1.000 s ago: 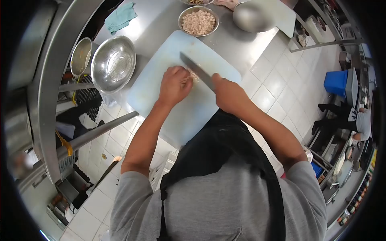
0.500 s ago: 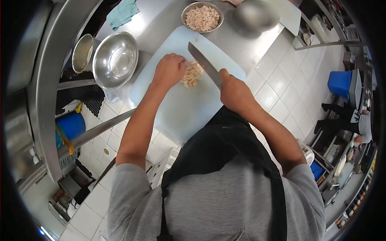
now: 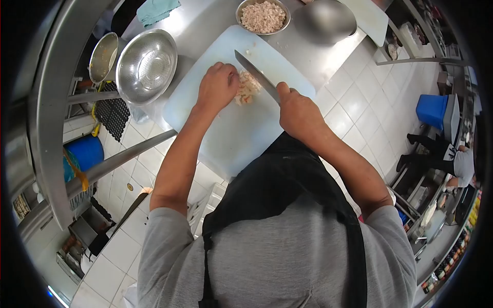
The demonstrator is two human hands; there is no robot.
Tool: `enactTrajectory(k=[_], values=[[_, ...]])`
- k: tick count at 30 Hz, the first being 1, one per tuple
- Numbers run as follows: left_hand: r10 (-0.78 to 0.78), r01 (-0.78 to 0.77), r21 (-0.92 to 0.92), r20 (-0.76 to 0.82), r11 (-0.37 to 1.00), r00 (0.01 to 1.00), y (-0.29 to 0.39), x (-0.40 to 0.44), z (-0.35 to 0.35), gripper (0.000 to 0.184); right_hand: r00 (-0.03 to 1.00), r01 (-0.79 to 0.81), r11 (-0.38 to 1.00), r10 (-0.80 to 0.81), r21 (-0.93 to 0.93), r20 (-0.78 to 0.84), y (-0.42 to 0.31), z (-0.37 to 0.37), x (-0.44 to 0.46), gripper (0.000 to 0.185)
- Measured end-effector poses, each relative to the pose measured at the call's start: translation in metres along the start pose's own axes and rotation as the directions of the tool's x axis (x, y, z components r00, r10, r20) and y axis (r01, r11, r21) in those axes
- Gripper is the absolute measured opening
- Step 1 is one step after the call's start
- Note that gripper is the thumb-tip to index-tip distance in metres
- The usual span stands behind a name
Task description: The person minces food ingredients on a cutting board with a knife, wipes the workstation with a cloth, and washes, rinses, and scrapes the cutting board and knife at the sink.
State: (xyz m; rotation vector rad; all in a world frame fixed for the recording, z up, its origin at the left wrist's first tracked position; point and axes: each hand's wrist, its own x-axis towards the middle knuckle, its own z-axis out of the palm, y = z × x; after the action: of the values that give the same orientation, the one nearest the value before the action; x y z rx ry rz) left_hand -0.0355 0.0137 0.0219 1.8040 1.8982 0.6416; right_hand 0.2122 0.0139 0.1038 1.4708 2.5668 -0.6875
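Note:
My right hand (image 3: 301, 114) is closed round the handle of a large kitchen knife (image 3: 258, 77). Its blade slants up and left across a white cutting board (image 3: 231, 141). Close along the blade's left side lies a small heap of pale, orange-tinged chopped food (image 3: 247, 91); its kind is unclear. At the heap's left edge, my left hand (image 3: 220, 84) rests with its fingers curled in. Those fingertips are partly hidden, and whatever they may pinch does not show. A few bits of food lie near the far corner of the board.
Beyond the board stands a metal bowl (image 3: 263, 32) of chopped food, beside a shiny domed metal bowl (image 3: 326, 23). To the left are a large metal bowl (image 3: 147, 66), a metal pot (image 3: 104, 57) and a green cloth (image 3: 155, 11). Another person (image 3: 447, 156) is at the far right.
The view has tilted a little, so the board and bowls sit higher. The knife has shifted slightly left across the heap, while my left hand stays curled beside it.

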Motion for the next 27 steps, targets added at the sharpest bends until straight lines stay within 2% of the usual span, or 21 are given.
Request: enactTrajectory(k=[2,5,8,11,14,20,23,26,27], values=[[0.062,-0.062,-0.040,-0.010,0.997,0.998,-0.001,-0.003,-0.001,0.021,1.000,0.019,1.000,-0.019,0.008,-0.013,-0.002,0.000,-0.001,0.022],[0.070,-0.075,0.049,0.093,0.996,0.993,0.008,-0.002,-0.010,0.024,0.999,0.022,1.000,-0.023,0.018,0.025,0.002,0.017,0.007,0.022],[0.049,-0.062,0.112,0.113,0.992,0.992,0.012,0.000,-0.012,0.025,0.998,0.046,0.999,-0.046,-0.017,0.043,0.000,0.006,0.015,0.021],[0.157,-0.158,0.027,0.032,0.987,0.987,0.009,-0.003,-0.008,0.025,0.998,0.035,0.999,-0.036,0.011,0.050,-0.005,-0.009,0.010,0.019],[0.141,-0.141,0.009,0.041,0.990,0.989,0.001,-0.005,0.001,0.022,0.999,0.049,0.999,-0.050,0.020,0.016,0.006,0.023,0.010,0.018],[0.147,-0.147,0.009,-0.026,0.989,0.989,-0.005,-0.006,0.008,0.017,0.996,0.048,0.999,-0.049,0.009,0.074,-0.009,-0.007,0.008,0.020],[0.168,-0.170,-0.031,-0.053,0.985,0.984,-0.008,-0.010,0.012,0.018,0.995,0.023,1.000,-0.024,0.008,0.094,-0.004,0.018,0.008,0.020],[0.120,-0.120,-0.005,0.038,0.993,0.992,0.006,-0.013,0.000,0.022,0.990,0.041,0.999,-0.043,0.018,0.137,-0.004,0.010,0.017,0.021],[0.186,-0.185,-0.010,0.024,0.983,0.982,0.010,-0.014,-0.001,0.024,0.989,0.036,0.999,-0.036,0.003,0.141,-0.003,0.007,0.019,0.022]])
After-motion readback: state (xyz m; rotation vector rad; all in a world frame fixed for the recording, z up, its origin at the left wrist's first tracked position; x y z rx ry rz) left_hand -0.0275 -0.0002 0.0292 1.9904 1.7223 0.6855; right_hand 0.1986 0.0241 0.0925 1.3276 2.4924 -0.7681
